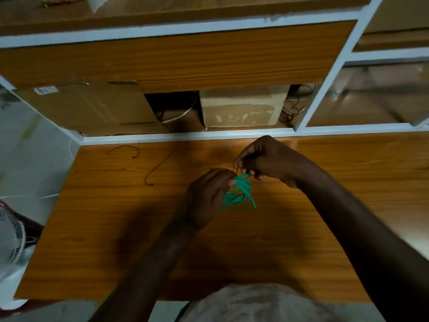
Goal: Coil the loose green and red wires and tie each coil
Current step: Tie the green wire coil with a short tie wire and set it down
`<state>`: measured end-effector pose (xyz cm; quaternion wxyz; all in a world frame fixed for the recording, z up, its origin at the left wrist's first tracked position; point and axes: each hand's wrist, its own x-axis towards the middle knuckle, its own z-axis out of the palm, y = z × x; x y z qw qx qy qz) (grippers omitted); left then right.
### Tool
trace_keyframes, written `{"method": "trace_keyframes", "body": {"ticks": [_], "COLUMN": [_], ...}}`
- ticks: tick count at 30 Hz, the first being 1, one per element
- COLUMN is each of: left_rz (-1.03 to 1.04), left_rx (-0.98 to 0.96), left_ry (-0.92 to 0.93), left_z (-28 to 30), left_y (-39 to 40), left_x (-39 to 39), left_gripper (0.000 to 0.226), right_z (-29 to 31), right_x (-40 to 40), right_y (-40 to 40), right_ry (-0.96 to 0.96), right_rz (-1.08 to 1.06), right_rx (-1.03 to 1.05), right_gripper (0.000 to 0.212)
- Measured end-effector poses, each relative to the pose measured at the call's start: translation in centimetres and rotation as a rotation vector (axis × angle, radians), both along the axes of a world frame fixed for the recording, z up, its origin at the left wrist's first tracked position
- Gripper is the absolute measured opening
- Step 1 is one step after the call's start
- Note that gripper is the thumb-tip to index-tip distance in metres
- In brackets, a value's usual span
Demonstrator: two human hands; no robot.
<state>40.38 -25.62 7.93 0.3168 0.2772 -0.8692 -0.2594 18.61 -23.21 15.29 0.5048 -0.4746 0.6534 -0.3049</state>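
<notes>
Green wire (239,192), already gathered into a bundle of loops, hangs above the middle of the wooden desk (325,228), held up between both hands. The left hand (206,198) grips the bundle at its upper end, fingers curled round the loops, so the rest droops down and to the right. The right hand (262,160) sits just above that same end, thumb and fingertips pinched together on what looks like a thin dark strand at the top of the coil; it is too small to tell whether this is a separate tie or the wire's own tail. So the step in hand seems to be tying the green coil, with the coiling itself done. The next move likely calls for winding that strand tightly round the neck of the loops while the left hand keeps them from springing apart. Two thin dark wire pieces (160,167) lie farther left on the desk; no red wire is clearly seen.
</notes>
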Motion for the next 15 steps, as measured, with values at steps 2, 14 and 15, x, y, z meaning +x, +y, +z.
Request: {"method": "trace_keyframes", "body": {"ticks": [2,14,15], "left_rz": [0.04,0.174,0.163], "left_rx": [0.042,0.282,0.298], "left_ry": [0.023,0.149,0.149], "left_z": [-0.2,-0.3,-0.3], "left_y": [0.5,2.7,2.6], "left_x": [-1.1,-3.2,-3.1], "left_gripper": [0.023,0.029,0.033], "right_z": [0.2,-1.2,-1.1], "right_x": [-0.9,-3.2,-3.1], "right_y": [0.4,1.3,1.2], "right_ry": [-0.024,-0.346,-0.347], "right_rz": [0.013,-0.06,-0.064], "right_rx": [0.028,0.224,0.232], "right_gripper": [0.014,0.02,0.019]}}
